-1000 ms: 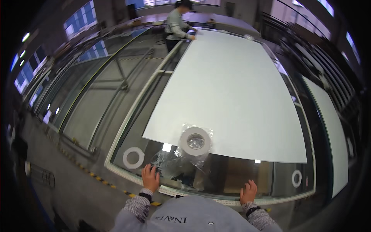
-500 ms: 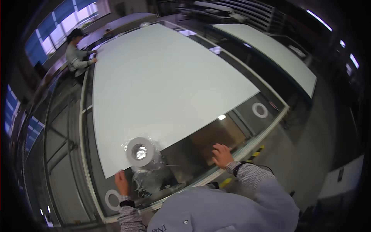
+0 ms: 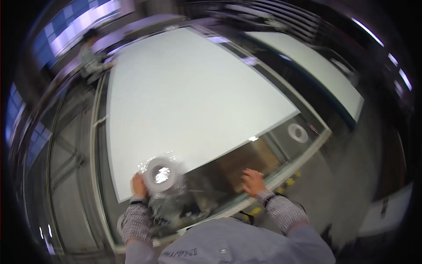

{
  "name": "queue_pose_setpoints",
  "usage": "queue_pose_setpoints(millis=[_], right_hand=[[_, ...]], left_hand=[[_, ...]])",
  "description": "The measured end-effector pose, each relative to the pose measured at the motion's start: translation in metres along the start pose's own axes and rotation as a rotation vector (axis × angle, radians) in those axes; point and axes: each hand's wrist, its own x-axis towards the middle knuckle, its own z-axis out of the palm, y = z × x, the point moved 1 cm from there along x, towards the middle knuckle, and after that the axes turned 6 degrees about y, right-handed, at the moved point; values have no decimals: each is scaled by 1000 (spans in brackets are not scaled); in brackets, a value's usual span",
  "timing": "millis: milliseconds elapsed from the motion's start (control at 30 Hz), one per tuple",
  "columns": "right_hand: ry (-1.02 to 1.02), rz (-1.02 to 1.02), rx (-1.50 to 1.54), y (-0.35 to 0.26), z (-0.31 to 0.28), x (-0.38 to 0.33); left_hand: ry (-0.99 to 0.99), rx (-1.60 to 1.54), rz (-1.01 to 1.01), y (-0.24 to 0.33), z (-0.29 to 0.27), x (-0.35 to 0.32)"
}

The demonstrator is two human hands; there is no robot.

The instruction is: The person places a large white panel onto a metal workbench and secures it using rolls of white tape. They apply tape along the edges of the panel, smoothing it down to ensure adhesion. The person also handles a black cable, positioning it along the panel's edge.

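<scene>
A large white sheet (image 3: 198,97) lies flat on a glass-topped table (image 3: 215,193). On its near left part rests a wide roll of tape (image 3: 160,175) in crinkled clear plastic wrap. My left hand (image 3: 139,185) is over the sheet's near edge, right beside the roll's left side; blur hides whether its fingers grip the roll. Near the table's front edge, my right hand (image 3: 253,182) is held over the glass, empty, fingers apart. A white tape ring (image 3: 297,133) lies on the glass at the right. Another ring is mostly covered by my left forearm.
A co-worker (image 3: 91,57) stands at the far left edge of the table, hands by the sheet. To the right, a second table carries another white panel (image 3: 316,66). Behind it are stacked racks (image 3: 285,17). Yellow-black striped tape (image 3: 290,179) shows beyond the front edge.
My left hand has moved up and forward from the sheet's corner to the tape roll's side, its forearm now covering the left ring. My right hand has barely moved. The view has shifted slightly.
</scene>
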Motion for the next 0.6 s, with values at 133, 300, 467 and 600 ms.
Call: queue_pose_setpoints(millis=[133, 300, 467, 600], right_hand=[[-63, 61, -65, 7, 3, -12], [-110, 60, -81, 6, 10, -20], [-189, 120, -108, -3, 6, -13], [-220, 78, -114, -1, 5, -10]], left_hand=[[-88, 185, -31, 49, -14, 7], [-41, 113, -160, 71, -21, -28], [-100, 196, -260, 93, -24, -42], [-77, 204, -291, 95, -22, -45]])
